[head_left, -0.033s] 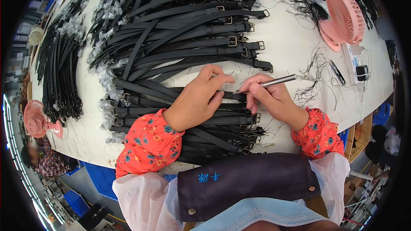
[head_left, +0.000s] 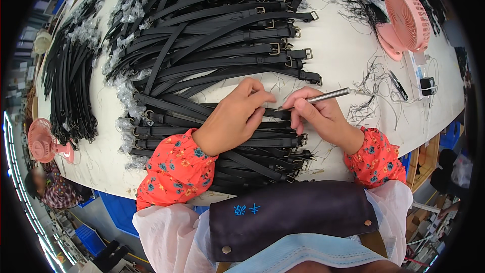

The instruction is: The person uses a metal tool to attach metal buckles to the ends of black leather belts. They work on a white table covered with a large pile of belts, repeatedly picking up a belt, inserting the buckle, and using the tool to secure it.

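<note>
My right hand grips a slim silver pen-shaped tool, with a thin wire at its rear end. The tool's tip points left and down, at or just above the end of a black belt; contact is hard to tell. Over the same belt lies my left hand, its fingers bent and its thumb and index finger apart, with nothing visible between them. Its other fingers are partly hidden. More black belts with metal buckles lie beneath both hands, buckle ends mostly toward the right.
A large heap of black belts covers the table's middle, clear plastic wrap along its left. Another belt bundle lies far left. Pink fans stand at both sides. Loose black threads, a black pen-like item and a black adapter lie right.
The index fingertip of my left hand has dipped very slightly toward the belt. My right hand and the tool stay where they were.
</note>
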Demonstrator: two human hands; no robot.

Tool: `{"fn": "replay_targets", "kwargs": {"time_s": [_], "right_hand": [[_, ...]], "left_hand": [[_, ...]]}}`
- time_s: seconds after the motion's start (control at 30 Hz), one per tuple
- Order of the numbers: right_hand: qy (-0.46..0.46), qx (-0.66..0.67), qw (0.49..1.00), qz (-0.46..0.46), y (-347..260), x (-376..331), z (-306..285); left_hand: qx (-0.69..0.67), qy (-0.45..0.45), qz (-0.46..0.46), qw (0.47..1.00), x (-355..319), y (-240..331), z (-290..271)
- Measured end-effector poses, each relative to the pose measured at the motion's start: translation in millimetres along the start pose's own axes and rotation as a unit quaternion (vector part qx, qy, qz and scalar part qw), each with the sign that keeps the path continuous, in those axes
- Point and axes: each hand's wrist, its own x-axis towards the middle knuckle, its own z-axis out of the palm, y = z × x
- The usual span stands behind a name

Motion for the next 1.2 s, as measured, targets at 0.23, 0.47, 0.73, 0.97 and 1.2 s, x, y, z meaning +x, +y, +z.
{"fn": "replay_targets", "kwargs": {"time_s": [0.23,0.47,0.73,0.97,1.2], "right_hand": [[-0.016,-0.014,1.0,0.014,-4,0,-1],[-0.018,-0.018,1.0,0.011,-4,0,-1],[-0.018,-0.026,0.999,0.012,-5,0,-1],[-0.016,-0.026,0.999,0.013,-5,1,-1],[0.107,-0.13,0.969,-0.18,-7,-1,-6]], "left_hand": [[0.027,-0.026,0.029,0.999,2,-6,-2],[0.034,-0.032,0.028,0.998,2,-6,-2],[0.033,-0.032,0.023,0.999,2,-3,-3],[-0.014,-0.035,-0.024,0.999,2,-1,-4],[0.066,-0.047,0.078,0.994,3,0,-12]]}}
